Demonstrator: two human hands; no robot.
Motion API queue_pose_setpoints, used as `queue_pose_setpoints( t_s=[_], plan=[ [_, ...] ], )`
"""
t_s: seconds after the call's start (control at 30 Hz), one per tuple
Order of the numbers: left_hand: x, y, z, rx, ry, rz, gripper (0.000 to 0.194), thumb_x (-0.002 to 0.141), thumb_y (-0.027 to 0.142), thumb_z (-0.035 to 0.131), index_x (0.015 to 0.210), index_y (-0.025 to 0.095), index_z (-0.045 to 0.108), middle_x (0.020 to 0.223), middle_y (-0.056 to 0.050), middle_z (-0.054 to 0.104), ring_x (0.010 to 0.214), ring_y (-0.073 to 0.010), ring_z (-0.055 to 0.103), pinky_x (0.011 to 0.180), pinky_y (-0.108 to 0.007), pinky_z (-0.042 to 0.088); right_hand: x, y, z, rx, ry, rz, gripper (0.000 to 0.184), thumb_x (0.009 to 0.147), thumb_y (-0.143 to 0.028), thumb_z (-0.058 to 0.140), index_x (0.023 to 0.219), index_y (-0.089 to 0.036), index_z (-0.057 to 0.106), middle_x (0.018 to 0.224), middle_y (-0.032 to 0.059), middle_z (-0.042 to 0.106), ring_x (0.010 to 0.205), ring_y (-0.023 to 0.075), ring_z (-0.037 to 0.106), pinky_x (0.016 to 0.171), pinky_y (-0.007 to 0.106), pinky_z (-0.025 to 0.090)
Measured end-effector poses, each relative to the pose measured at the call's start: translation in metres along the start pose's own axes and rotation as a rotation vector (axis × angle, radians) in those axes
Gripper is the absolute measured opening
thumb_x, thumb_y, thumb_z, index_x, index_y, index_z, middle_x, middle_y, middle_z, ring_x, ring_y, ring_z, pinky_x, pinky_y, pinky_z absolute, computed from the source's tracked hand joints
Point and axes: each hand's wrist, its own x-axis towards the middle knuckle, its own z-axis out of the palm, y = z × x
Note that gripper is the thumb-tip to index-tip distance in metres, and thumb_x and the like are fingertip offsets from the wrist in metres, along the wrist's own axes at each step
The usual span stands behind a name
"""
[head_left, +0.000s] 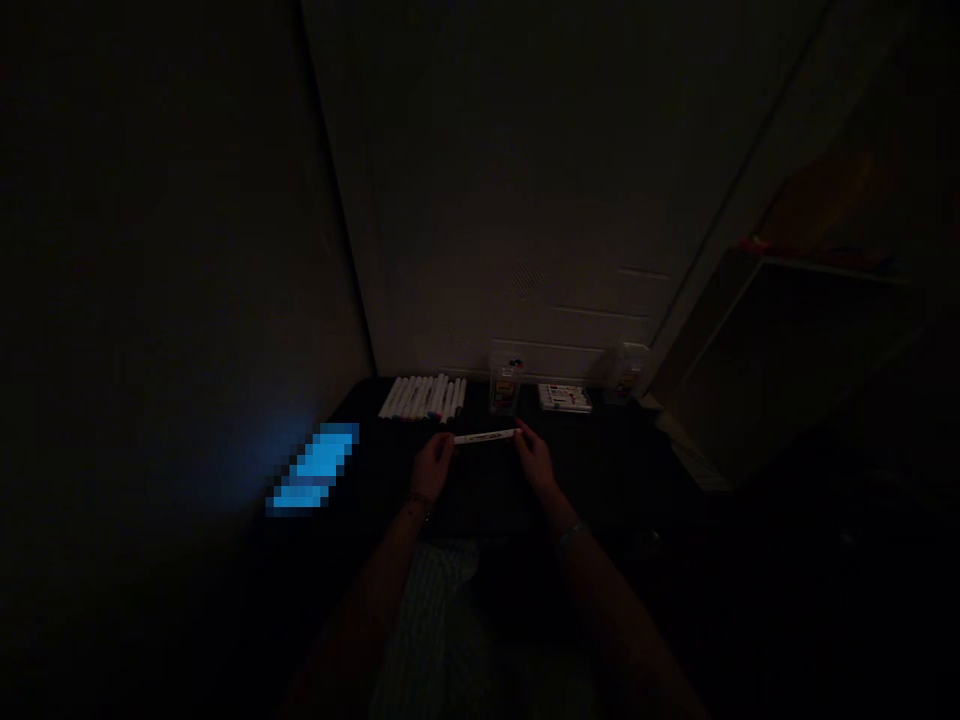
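Between my two hands a white marker [486,437] is held nearly level above the dark table. My left hand [433,466] grips its left end with closed fingers. On the other end, my right hand [534,458] pinches the marker's tip. Behind my left hand lies a row of several white markers [421,398], side by side. A clear plastic case [505,388] with some coloured items in it stands upright just past the held marker. Dim light hides fine details, such as the marker's colour.
A flat pack of markers [565,398] lies at the back right, with another clear case [628,372] beside it near the wall. A bright blue, pixelated screen [313,470] glows at the table's left. To the right stands a shelf unit [750,330].
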Motion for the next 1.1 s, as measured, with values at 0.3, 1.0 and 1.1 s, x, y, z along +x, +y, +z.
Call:
queue_pose_setpoints(
  t_s=[0.3,1.0,1.1],
  plan=[
    [-0.0004,-0.0025,0.0000,0.015,0.006,0.036,0.035,0.078,0.044,0.038,0.093,0.018,0.055,0.074,-0.002,0.063,0.073,-0.0147,0.058,0.068,-0.025,0.042,0.0000,0.0019,-0.0001,-0.054,0.017,-0.002,0.040,0.083,-0.045,0.035,0.116,-0.028,0.049,0.112,-0.0001,0.056,0.102,0.0162,0.051,0.089,0.031,0.038],
    [0.0019,-0.0075,0.0000,-0.034,0.043,0.023,0.035,0.076,0.046,0.041,0.093,0.019,0.056,0.075,-0.002,0.064,0.075,-0.0161,0.058,0.072,-0.027,0.043,-0.0001,0.0046,0.0044,-0.045,0.005,0.014,0.041,0.081,-0.048,0.038,0.114,-0.027,0.051,0.108,0.0014,0.058,0.099,0.0174,0.053,0.086,0.032,0.041],
    [0.0009,-0.0058,0.0000,-0.003,0.039,0.022,0.036,0.077,0.045,0.040,0.093,0.018,0.056,0.074,-0.002,0.064,0.074,-0.0159,0.058,0.071,-0.027,0.043,-0.0012,0.0027,0.0033,-0.042,0.005,0.034,0.042,0.080,-0.049,0.039,0.114,-0.027,0.052,0.107,0.0016,0.059,0.096,0.0172,0.055,0.085,0.032,0.041]
  ],
)
